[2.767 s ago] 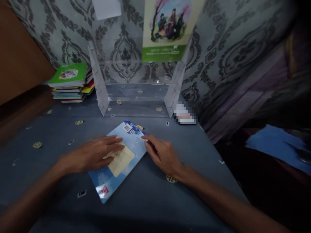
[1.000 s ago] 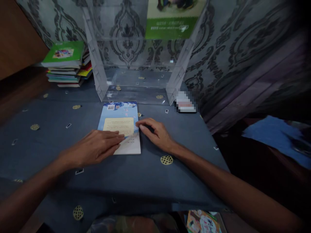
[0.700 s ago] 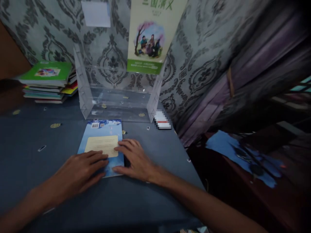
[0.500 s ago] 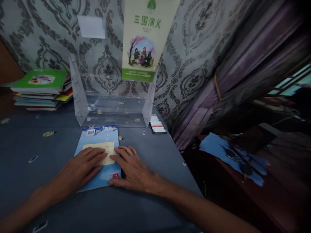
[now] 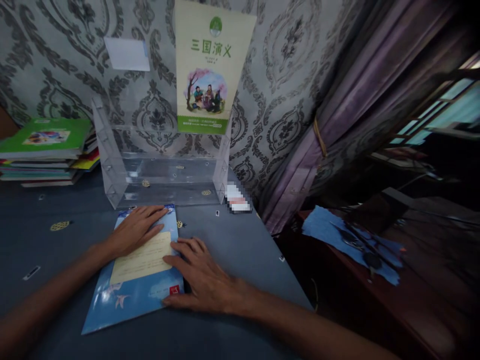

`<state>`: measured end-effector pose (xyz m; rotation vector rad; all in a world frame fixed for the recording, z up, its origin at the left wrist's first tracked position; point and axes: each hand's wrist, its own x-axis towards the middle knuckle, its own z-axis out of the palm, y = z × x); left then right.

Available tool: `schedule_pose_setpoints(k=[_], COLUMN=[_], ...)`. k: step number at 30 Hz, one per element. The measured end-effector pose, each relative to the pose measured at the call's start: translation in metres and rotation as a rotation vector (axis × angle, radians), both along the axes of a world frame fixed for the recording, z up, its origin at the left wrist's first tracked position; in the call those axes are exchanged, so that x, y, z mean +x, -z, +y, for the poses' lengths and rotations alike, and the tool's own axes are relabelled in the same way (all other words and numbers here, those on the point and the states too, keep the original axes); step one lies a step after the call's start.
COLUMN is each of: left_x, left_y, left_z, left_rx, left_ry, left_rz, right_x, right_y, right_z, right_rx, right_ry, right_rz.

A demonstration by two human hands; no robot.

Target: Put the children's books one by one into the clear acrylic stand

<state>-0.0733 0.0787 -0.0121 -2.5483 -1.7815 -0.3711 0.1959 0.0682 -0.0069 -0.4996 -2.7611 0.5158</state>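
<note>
A blue book (image 5: 131, 300) with a pale yellow text panel lies flat on the dark blue tablecloth, tilted a little. My left hand (image 5: 137, 230) rests palm down across its upper part, fingers stretched toward the far right corner and covering some of the top edge. Along the book's right edge lies my right hand (image 5: 202, 275), fingers spread, with fingertips on the yellow panel's side and the thumb near the small red logo. Just beyond the book stands a clear acrylic rack (image 5: 165, 192). On its top tier, at the right, a green and cream book (image 5: 204, 75) stands upright.
A stack of books (image 5: 45, 140) with a green cover on top sits at the far left. Right of the rack lies a blurred-out phone-like object (image 5: 238, 199). Purple curtains (image 5: 300, 175) hang beyond the table's right edge. A blue cloth (image 5: 315, 225) lies on a lower dark red surface.
My left hand has slid away from me, from the yellow panel to the book's top. More of the blue cover shows at lower left. The view has shifted slightly to the right and up.
</note>
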Motion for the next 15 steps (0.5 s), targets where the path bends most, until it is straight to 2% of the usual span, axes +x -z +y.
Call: schedule_pose_setpoints(k=[7,11,15], left_x=[-0.006,-0.008,-0.007], left_y=[0.014,0.021,0.017], left_z=[0.005,0.004,0.001], left_rx=[0.037,0.118,0.153], left_ry=[-0.002,-0.001,-0.041], left_rz=[-0.038,-0.078,-0.085], right_x=[-0.009,-0.031,-0.057], right_y=[-0.004,-0.004,-0.002], right_z=[0.017,0.038,0.062], right_rx=[-0.042,-0.027,-0.006], right_ry=[0.053,0.129,0.205], right_rz=[-0.038,-0.077,-0.102])
